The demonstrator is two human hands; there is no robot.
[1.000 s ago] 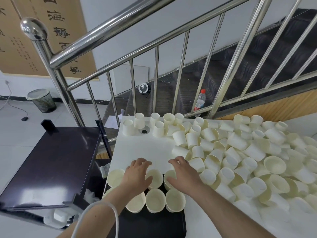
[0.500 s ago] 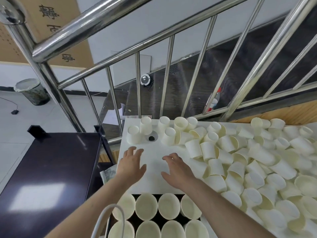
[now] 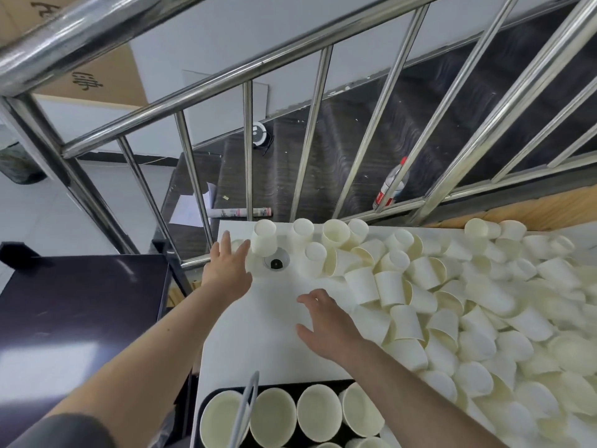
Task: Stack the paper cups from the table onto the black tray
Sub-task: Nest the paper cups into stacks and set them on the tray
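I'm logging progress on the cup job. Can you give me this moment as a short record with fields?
left hand: open, empty, reaching toward upside-down cup at the table's far left corner
right hand: open, empty, over bare white table
black tray: near edge, holds upright cups
loose cups: big pile covering the table's right side

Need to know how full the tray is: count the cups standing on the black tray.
4 show in one row on the black tray: far left, second, third, fourth. Rims of more peek in at the picture's bottom edge, so the tray likely holds others out of view.
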